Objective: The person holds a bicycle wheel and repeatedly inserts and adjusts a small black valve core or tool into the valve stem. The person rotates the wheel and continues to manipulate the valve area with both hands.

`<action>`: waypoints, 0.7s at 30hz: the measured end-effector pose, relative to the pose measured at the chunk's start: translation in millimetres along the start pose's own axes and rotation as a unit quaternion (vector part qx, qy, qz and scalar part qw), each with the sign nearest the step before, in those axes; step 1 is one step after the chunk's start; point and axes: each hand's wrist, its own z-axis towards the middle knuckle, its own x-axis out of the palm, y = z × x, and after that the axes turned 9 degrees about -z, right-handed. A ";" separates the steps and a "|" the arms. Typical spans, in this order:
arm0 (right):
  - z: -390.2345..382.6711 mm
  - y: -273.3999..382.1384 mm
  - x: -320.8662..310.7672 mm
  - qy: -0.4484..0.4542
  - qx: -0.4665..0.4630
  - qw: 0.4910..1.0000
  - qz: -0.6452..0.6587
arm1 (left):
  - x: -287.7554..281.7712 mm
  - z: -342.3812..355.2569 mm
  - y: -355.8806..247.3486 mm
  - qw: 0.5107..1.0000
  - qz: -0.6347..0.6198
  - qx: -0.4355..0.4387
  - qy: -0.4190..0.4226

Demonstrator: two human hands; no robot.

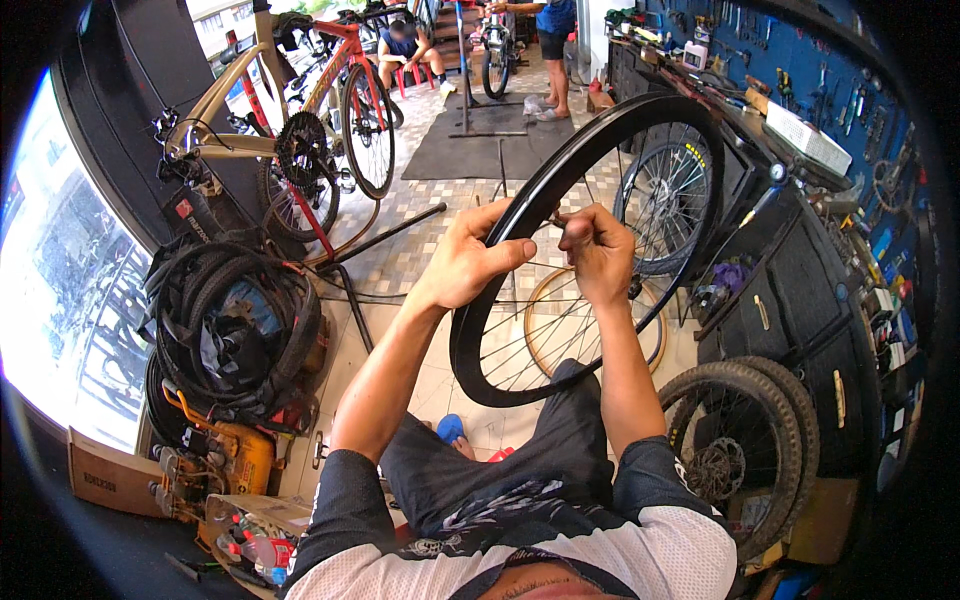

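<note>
A black deep-rimmed bicycle wheel stands tilted in front of me, above my lap. My left hand is closed around its left side, with the thumb lying across the rim. Inside the wheel, close to the rim's inner edge, my right hand has its fingers curled in a pinch. A small dark bit shows by those fingertips, too small to name. Thin dark spokes run down from the rim toward the hub, which my right forearm partly hides. Behind the spokes, a tan-edged hoop rests on the tiled floor.
Bicycles hang at the upper left, above a heap of black tyres and a yellow machine. Knobby wheels lean by black cabinets at right. Farther back, one person sits and another stands beside a bike.
</note>
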 end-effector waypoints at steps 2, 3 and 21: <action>-2.4 11.1 1.7 0.013 -0.107 0.992 -0.071 | -0.6 0.3 3.0 1.000 -0.009 0.025 -0.009; -8.0 11.0 7.2 -0.008 -0.100 0.991 -0.088 | 0.4 1.0 5.7 0.999 -0.025 0.046 -0.011; -11.8 3.2 14.0 -0.023 -0.121 0.992 -0.035 | -4.5 -3.2 -2.1 0.999 0.015 0.032 0.006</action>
